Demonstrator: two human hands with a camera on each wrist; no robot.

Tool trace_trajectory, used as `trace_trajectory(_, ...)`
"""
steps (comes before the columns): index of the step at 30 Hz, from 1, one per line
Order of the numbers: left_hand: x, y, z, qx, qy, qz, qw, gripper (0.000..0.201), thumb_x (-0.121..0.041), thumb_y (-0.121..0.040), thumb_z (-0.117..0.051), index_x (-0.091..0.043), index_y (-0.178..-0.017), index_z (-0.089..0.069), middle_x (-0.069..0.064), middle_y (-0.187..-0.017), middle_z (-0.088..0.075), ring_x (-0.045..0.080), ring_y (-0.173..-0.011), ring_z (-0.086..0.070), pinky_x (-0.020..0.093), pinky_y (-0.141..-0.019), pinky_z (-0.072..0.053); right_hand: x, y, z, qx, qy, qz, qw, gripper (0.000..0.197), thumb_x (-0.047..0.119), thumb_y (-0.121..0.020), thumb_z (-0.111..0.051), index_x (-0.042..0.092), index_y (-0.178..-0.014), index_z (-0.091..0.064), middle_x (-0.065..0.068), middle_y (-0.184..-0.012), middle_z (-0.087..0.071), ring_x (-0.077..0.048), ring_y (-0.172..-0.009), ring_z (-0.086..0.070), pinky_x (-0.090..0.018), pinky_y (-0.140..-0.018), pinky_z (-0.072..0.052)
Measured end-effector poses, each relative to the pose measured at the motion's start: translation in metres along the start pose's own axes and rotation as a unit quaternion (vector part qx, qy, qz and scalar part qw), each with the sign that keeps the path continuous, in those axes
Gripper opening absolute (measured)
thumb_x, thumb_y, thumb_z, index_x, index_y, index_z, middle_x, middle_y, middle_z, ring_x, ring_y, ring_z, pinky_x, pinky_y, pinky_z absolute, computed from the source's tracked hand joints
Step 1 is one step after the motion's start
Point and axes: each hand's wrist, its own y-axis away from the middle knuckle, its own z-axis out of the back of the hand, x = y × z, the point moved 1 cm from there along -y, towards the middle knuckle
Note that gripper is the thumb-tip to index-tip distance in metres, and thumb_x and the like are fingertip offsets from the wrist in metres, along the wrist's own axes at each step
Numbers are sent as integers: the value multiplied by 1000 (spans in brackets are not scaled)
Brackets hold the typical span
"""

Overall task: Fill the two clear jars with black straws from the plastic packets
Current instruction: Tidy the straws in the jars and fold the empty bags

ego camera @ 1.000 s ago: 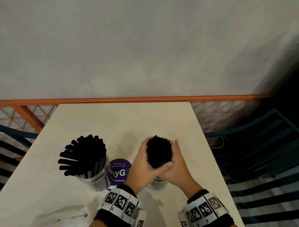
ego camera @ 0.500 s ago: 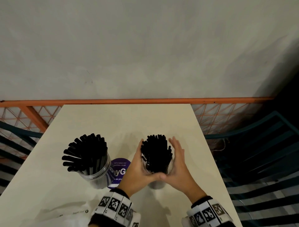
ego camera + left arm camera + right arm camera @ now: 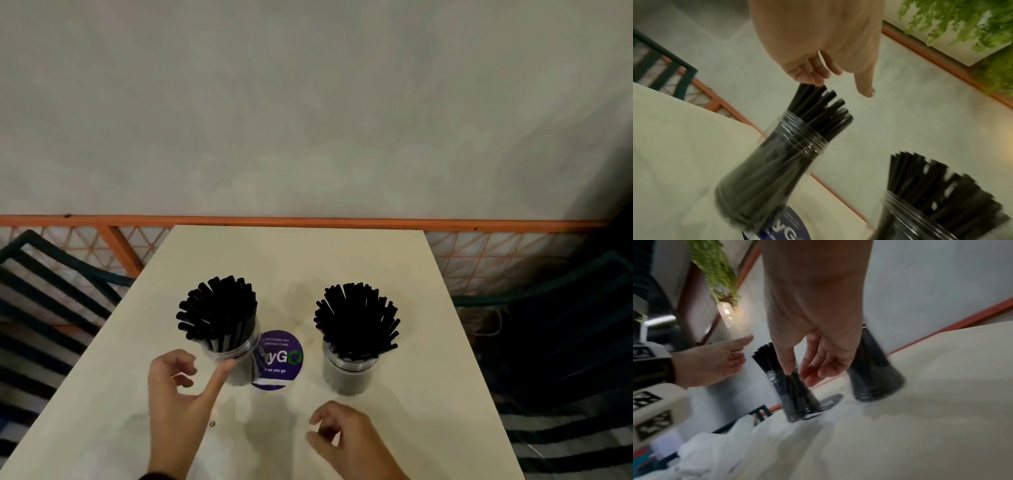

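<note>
Two clear jars stand on the cream table (image 3: 298, 260), both packed with black straws. The left jar (image 3: 236, 359) has its straws (image 3: 219, 311) fanned up and leftward. In the right jar (image 3: 349, 375) the straws (image 3: 356, 320) spread out in a round fan. My left hand (image 3: 205, 373) hovers just in front of the left jar, thumb tip close to its rim, other fingers loosely curled and holding nothing. My right hand (image 3: 322, 428) hangs relaxed and empty in front of the right jar, apart from it. A crumpled plastic packet (image 3: 715, 451) lies at the table's near left.
A round purple sticker (image 3: 282, 358) lies on the table between the jars. An orange rail (image 3: 308, 222) runs along the table's far edge against a grey wall. Dark slatted chairs stand to the left (image 3: 51, 291) and right (image 3: 565, 342).
Both hands have let go of the straw bundle in the right jar and drawn back toward me. Those straws have fanned out. My left hand has shifted over to the left jar.
</note>
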Motion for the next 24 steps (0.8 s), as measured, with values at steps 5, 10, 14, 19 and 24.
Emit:
trace_trajectory(5, 21, -36, 15, 71, 58, 94, 991, 99, -28, -52, -88, -16, -131, -30, 6, -129, -39, 18, -112, -43, 28, -100, -37, 63, -39, -21, -44, 19, 75, 996, 60, 41, -76, -69, 34, -126, -37, 15, -119, -43, 2, -111, -41, -3, -89, -32)
trace_trajectory(10, 36, -71, 12, 258, 78, 99, 958, 151, -70, -21, -79, -19, -144, -7, 0, -138, -32, 10, -129, -30, 29, -109, -24, 98, -85, -33, -63, -8, 61, 996, 119, 56, -54, -80, 30, -144, -6, 11, -144, -20, -8, -136, -19, -29, -114, -25)
trace_trajectory(14, 40, -95, 6, 363, 73, 62, 927, 151, -63, -23, -84, -20, -144, -4, -11, -136, -34, -6, -126, -34, 13, -103, -29, 106, -123, -47, -74, 23, 82, 994, 137, 77, -36, -72, 28, -145, -4, 8, -150, -20, -16, -142, -15, -52, -116, -20)
trace_trajectory(19, 33, -106, -7, 418, 125, 37, 899, 128, -39, -39, -90, -27, -139, -10, -21, -133, -32, -29, -114, -33, -3, -89, -33, 114, -144, -59, -72, 8, 157, 985, 115, 85, -45, -58, 49, -135, 2, 35, -139, -18, -11, -138, -23, -54, -118, -8)
trace_trajectory(24, 36, -95, -11, 371, 125, 26, 920, 98, -31, -54, -87, -52, -122, -19, -25, -131, -35, -22, -118, -35, 0, -91, -34, 117, -144, -67, -142, -59, 168, 974, 89, 56, -56, -75, 67, -121, -15, 30, -130, -38, -12, -128, -41, -52, -110, -31)
